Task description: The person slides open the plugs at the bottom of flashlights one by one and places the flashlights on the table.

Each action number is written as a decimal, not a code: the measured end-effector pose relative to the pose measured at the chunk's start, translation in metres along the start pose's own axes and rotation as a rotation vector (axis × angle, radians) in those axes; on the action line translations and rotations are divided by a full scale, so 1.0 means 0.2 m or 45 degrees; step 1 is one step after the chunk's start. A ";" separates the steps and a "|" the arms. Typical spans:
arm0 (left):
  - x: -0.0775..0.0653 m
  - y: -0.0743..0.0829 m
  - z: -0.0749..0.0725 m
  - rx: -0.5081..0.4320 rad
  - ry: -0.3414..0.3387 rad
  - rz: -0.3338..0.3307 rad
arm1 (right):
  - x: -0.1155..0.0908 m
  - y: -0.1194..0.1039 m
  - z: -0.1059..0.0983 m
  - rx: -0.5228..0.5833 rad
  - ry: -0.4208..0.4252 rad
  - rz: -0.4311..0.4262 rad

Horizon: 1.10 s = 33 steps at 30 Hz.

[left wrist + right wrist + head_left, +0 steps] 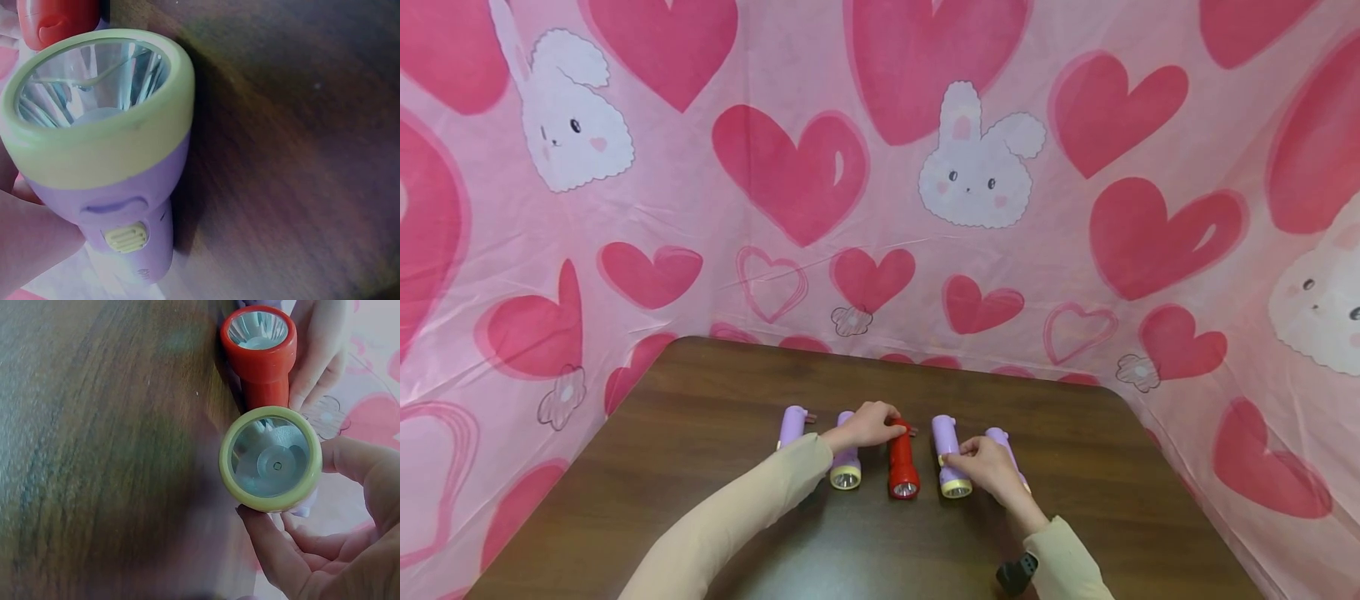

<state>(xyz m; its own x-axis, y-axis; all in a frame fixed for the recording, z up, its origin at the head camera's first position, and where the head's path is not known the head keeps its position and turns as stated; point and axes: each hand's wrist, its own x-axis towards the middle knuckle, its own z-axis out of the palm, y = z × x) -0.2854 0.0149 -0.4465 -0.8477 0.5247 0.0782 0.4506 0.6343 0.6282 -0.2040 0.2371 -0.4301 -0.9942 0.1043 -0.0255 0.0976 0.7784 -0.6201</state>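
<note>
The left hand point(868, 425) pinches a red plastic-looking cylindrical flashlight point(902, 471) by its far tail end; the body extends toward the person along the brown wood-grain table point(850, 550). The right hand point(992, 468) grips a purple flashlight with cream-yellow rim point(946, 437), just right of the red one. Both long axes run roughly front to back, lenses facing the person.

We see a red flashlight point(902, 462) lying lengthwise, its clear lens facing six o'clock. At its three o'clock, near but apart, we see a purple flashlight point(947, 442) with a yellow rim, its lens also facing six.
</note>
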 end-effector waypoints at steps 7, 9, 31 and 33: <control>-0.02 0.00 -0.01 -0.010 0.052 0.026 | 0.00 -0.01 0.01 0.061 0.035 -0.023; -0.02 0.00 -0.01 -0.026 0.068 0.025 | -0.01 -0.01 0.01 0.069 0.043 -0.029; -0.01 0.04 -0.08 -0.100 0.161 0.069 | -0.03 -0.05 0.00 0.085 0.081 -0.045; -0.01 0.04 -0.08 -0.101 0.179 0.086 | -0.03 -0.05 0.00 0.090 0.086 -0.048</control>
<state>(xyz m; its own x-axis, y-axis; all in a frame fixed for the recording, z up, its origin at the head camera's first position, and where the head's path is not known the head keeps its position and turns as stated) -0.2849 0.0101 -0.4284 -0.8495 0.4765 0.2266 0.4892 0.5505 0.6764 -0.1986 0.2286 -0.4231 -0.9916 0.1192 0.0502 0.0545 0.7371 -0.6736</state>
